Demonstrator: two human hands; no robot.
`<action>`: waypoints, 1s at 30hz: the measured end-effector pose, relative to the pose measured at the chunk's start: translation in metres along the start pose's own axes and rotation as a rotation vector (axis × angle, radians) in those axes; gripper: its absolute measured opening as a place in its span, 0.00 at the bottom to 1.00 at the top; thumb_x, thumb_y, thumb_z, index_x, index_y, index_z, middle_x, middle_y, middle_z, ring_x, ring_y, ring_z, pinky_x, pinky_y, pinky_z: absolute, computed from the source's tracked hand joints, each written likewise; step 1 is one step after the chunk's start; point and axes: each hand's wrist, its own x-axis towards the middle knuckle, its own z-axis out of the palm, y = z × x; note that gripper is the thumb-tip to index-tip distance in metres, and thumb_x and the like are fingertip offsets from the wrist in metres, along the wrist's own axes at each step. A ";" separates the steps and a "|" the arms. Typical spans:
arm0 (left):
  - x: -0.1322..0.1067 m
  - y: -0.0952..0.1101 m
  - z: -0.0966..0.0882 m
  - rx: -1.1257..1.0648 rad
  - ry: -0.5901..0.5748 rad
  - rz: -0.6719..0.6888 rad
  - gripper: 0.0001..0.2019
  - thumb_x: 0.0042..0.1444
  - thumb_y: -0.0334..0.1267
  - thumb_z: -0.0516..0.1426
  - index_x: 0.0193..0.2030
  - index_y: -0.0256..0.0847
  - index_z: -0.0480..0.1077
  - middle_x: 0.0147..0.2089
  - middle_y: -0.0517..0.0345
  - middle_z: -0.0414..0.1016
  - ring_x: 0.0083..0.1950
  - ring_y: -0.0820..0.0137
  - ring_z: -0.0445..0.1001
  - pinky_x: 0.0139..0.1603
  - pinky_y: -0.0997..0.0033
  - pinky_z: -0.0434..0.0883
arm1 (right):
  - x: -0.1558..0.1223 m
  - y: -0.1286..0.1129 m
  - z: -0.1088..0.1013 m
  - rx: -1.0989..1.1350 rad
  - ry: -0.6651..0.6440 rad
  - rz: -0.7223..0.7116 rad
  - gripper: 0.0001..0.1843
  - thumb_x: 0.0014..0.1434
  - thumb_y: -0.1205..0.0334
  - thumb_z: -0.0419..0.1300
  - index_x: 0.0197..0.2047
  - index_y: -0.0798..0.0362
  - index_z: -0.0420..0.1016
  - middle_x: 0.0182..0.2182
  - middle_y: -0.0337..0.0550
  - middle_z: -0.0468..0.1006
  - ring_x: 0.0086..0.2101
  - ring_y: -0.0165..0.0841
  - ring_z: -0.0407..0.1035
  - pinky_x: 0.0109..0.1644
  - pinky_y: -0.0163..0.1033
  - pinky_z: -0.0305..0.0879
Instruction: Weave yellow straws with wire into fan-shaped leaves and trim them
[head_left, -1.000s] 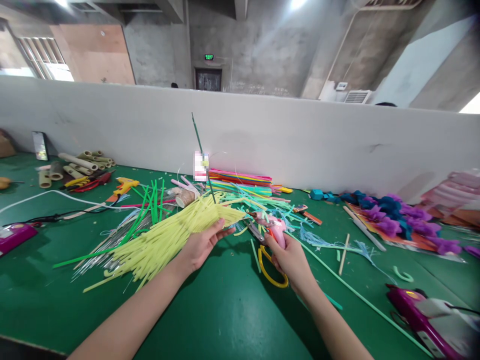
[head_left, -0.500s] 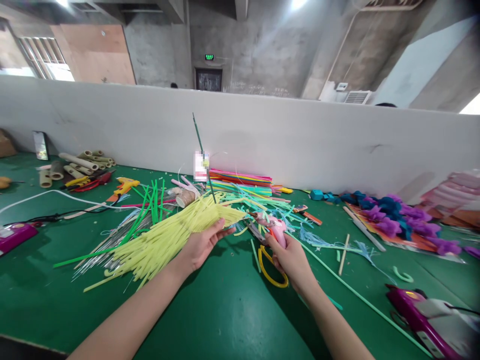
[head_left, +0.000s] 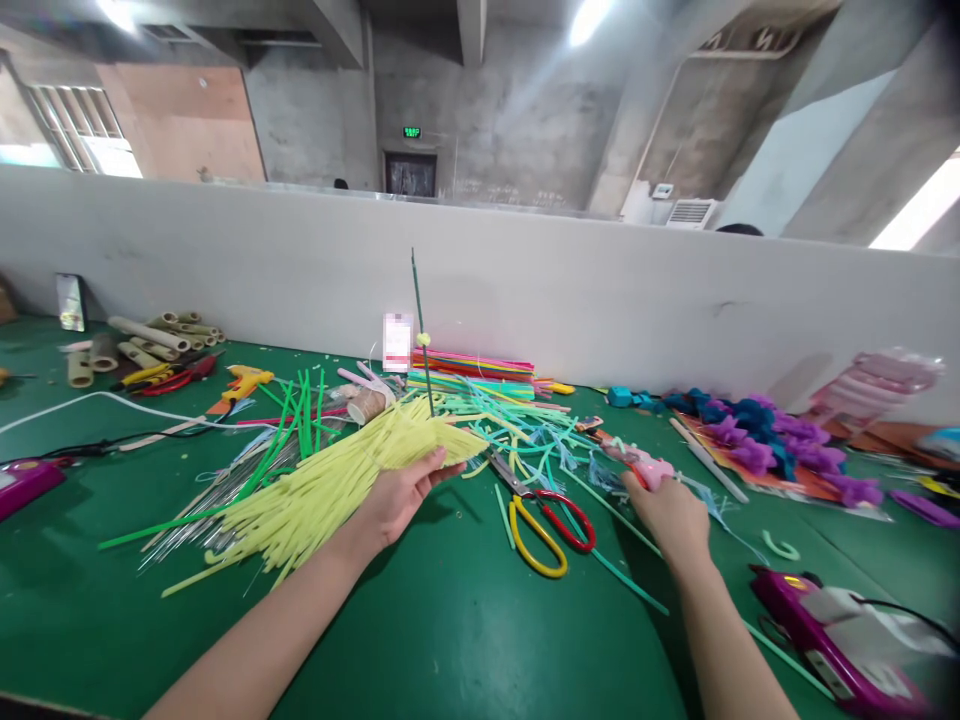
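My left hand (head_left: 405, 492) is closed on a flat, pointed yellow piece made of pipe cleaners (head_left: 450, 442), its tip turned right. Behind that piece rises a thin dark green stem (head_left: 417, 300) with a small yellow knot partway up; where its lower end joins is hidden. Under and beside the hand spreads a big bundle of loose yellow pipe cleaners (head_left: 300, 490). My right hand (head_left: 667, 515) grips a pink glue gun (head_left: 651, 468) with a red trigger, held well right of the yellow piece. Between the hands lie scissors (head_left: 536, 510) with one yellow and one red handle.
Green pipe cleaners (head_left: 296, 415) and an orange glue gun (head_left: 247, 382) lie left, near bamboo tubes (head_left: 150, 335). A phone (head_left: 397, 342) leans on the white partition (head_left: 600, 300). Purple and blue fuzzy flowers (head_left: 780, 440) and a purple power strip (head_left: 832, 640) are at right.
My right hand has carried the pink glue gun rightward, away from the yellow piece, uncovering the scissors. The dark green stem stands more upright. My left hand keeps its hold.
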 end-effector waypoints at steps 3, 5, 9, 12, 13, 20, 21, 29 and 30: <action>-0.001 0.001 0.001 0.008 -0.004 -0.006 0.18 0.52 0.32 0.63 0.51 0.41 0.73 0.50 0.53 0.76 0.51 0.62 0.73 0.53 0.59 0.72 | 0.002 0.010 0.004 -0.047 0.022 0.052 0.31 0.55 0.45 0.50 0.40 0.68 0.77 0.37 0.70 0.77 0.42 0.57 0.71 0.39 0.49 0.64; -0.001 0.002 0.003 0.010 -0.009 -0.009 0.19 0.53 0.32 0.62 0.52 0.42 0.72 0.51 0.53 0.76 0.52 0.62 0.73 0.53 0.59 0.72 | 0.001 0.013 0.005 -0.074 0.051 0.126 0.32 0.54 0.45 0.52 0.42 0.69 0.77 0.42 0.76 0.73 0.46 0.60 0.68 0.40 0.52 0.63; -0.002 0.004 0.005 0.012 0.024 -0.019 0.21 0.51 0.31 0.63 0.53 0.42 0.72 0.51 0.53 0.76 0.51 0.62 0.74 0.52 0.60 0.73 | -0.010 0.005 -0.003 -0.053 0.303 0.139 0.37 0.52 0.41 0.55 0.46 0.71 0.75 0.48 0.81 0.66 0.48 0.67 0.63 0.41 0.61 0.61; -0.002 0.005 0.004 0.025 0.034 -0.043 0.21 0.50 0.31 0.64 0.53 0.40 0.72 0.47 0.53 0.78 0.47 0.63 0.76 0.50 0.62 0.74 | -0.030 -0.021 -0.013 0.269 0.528 -0.267 0.24 0.58 0.49 0.53 0.47 0.60 0.75 0.41 0.62 0.74 0.42 0.52 0.69 0.42 0.54 0.65; -0.002 0.005 0.003 0.031 0.025 -0.051 0.21 0.50 0.31 0.64 0.52 0.40 0.73 0.46 0.53 0.79 0.46 0.64 0.76 0.50 0.63 0.74 | -0.039 -0.032 -0.016 0.408 0.507 -0.442 0.19 0.60 0.53 0.52 0.47 0.56 0.75 0.38 0.54 0.75 0.38 0.44 0.71 0.43 0.49 0.66; -0.002 0.000 0.000 0.049 0.043 -0.095 0.12 0.49 0.33 0.64 0.42 0.37 0.77 0.44 0.54 0.79 0.43 0.64 0.77 0.49 0.61 0.74 | -0.098 -0.094 -0.016 0.733 0.337 -0.925 0.18 0.60 0.63 0.59 0.54 0.49 0.69 0.34 0.40 0.78 0.34 0.32 0.71 0.41 0.37 0.68; -0.001 -0.001 -0.001 0.057 0.050 -0.111 0.10 0.49 0.33 0.65 0.40 0.37 0.77 0.42 0.54 0.80 0.42 0.64 0.78 0.49 0.60 0.74 | -0.100 -0.096 -0.015 0.744 0.338 -0.935 0.16 0.60 0.65 0.59 0.52 0.49 0.70 0.34 0.40 0.78 0.34 0.32 0.72 0.41 0.37 0.68; -0.002 -0.001 0.001 0.104 0.048 -0.155 0.11 0.47 0.35 0.65 0.38 0.34 0.78 0.42 0.51 0.79 0.40 0.64 0.76 0.45 0.61 0.76 | -0.099 -0.095 -0.015 0.731 0.364 -1.017 0.14 0.58 0.68 0.60 0.48 0.48 0.73 0.38 0.42 0.79 0.37 0.33 0.73 0.43 0.39 0.69; -0.002 -0.001 0.002 0.107 0.042 -0.147 0.11 0.47 0.35 0.65 0.39 0.34 0.78 0.42 0.51 0.79 0.41 0.63 0.76 0.44 0.61 0.76 | -0.099 -0.095 -0.015 0.732 0.368 -1.031 0.15 0.58 0.68 0.61 0.49 0.48 0.73 0.39 0.43 0.79 0.37 0.33 0.73 0.43 0.39 0.69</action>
